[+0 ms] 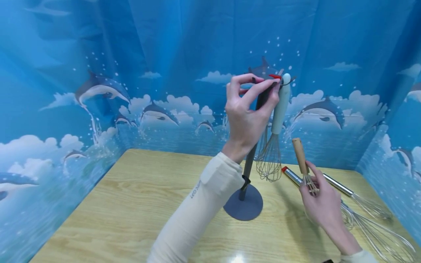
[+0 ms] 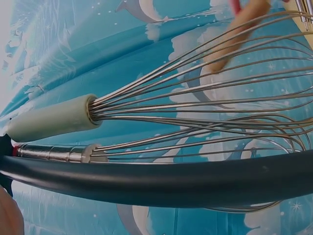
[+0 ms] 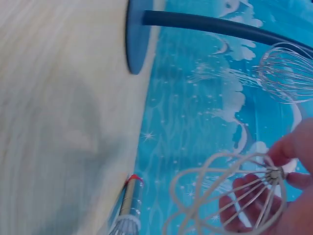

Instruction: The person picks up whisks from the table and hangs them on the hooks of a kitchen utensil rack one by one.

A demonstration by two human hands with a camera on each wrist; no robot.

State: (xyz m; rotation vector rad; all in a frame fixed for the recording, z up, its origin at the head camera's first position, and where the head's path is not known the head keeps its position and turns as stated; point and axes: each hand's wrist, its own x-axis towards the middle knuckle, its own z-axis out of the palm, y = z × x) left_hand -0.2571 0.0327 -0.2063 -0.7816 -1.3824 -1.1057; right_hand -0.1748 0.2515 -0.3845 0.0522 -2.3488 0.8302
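My left hand [image 1: 246, 109] is raised to the top of a dark rack stand [image 1: 250, 162], its thumb and fingertips pinching the stand's hook end. A whisk with a pale green-white handle [image 1: 281, 109] hangs there, wires down. Beside it hangs a metal-handled whisk [image 2: 54, 152] with a red end, partly hidden by the hand in the head view. Lower and to the right, my right hand [image 1: 323, 204] grips a small whisk with a wooden handle [image 1: 299, 155]. Thumb and fingers hold it around the wire neck, with the handle pointing up.
On the right of the wooden table [image 1: 138, 204] lie several whisks, among them a red-tipped metal-handled whisk [image 1: 292, 176] and another metal-handled whisk [image 1: 340, 185]. The stand's round base [image 1: 243, 208] rests mid-table. A blue dolphin-print curtain [image 1: 184, 47] encloses the back and sides.
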